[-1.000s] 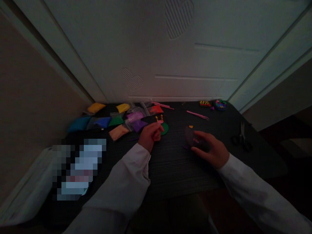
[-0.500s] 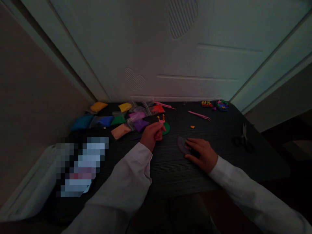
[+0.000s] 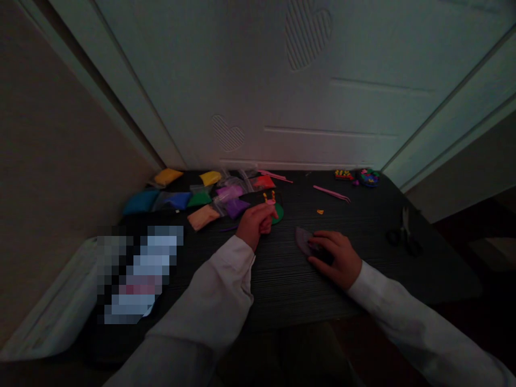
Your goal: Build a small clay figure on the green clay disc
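My left hand [image 3: 258, 221] is closed, holding up a small pink clay piece [image 3: 270, 202] with two orange-yellow stalks sticking up from it. Just behind those fingers a green disc [image 3: 278, 214] lies on the dark table. On the table to the right, my right hand [image 3: 337, 257] has its thumb and fingers on a greyish see-through disc [image 3: 301, 240]. The palm and fingers cover part of that disc, and what lies under the fingertips is too dark to make out. A small orange clay bit [image 3: 320, 212] lies beyond the right hand.
Bags of coloured clay, such as a peach one [image 3: 203, 216], cluster at the back left. Pink tweezers [image 3: 332, 194] lie at the back, scissors [image 3: 405, 231] at the right. Small flowered clay pieces [image 3: 370, 177] sit back right. A blurred-out phone-like screen [image 3: 145, 274] is at left.
The view has shifted slightly, so everything appears a little further right and lower. Both hands keep nearly the same place and grip; the right fingers have moved slightly on the see-through disc.
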`<action>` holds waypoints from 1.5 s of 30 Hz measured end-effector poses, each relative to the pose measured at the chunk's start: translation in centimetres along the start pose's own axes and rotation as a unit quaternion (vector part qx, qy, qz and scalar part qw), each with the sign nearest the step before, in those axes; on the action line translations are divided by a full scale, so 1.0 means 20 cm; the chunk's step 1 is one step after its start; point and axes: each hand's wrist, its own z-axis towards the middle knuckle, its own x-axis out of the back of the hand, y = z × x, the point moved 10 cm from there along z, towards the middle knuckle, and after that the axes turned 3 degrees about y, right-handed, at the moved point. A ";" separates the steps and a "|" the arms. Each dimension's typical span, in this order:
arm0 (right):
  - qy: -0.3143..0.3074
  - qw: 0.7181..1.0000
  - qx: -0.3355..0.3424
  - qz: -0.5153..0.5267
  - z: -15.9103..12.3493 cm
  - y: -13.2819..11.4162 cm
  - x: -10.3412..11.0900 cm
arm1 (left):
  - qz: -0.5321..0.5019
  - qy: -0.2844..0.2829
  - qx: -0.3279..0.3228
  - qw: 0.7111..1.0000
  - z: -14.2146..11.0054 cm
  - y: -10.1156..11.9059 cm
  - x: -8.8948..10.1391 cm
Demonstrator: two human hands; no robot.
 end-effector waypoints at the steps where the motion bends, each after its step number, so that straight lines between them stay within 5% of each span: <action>1: 0.001 1.000 -0.005 0.004 0.00 0.00 0.00 | 0.001 0.001 -0.001 1.000 0.00 0.00 0.00; 9: -0.005 0.999 -0.043 -0.017 0.01 0.07 -0.02 | 0.007 0.000 0.003 1.000 0.01 -0.01 0.00; 15: -0.010 1.000 0.007 -0.003 0.00 -0.01 -0.04 | 0.004 -0.004 0.007 1.000 0.01 -0.01 0.00; 30: 0.032 0.999 -0.016 -0.003 0.02 0.00 -0.01 | 0.006 -0.003 0.000 1.000 0.00 0.00 0.00; 45: 0.000 0.999 -0.003 0.035 0.02 -0.04 -0.05 | 0.004 -0.001 0.003 1.000 0.01 -0.01 0.00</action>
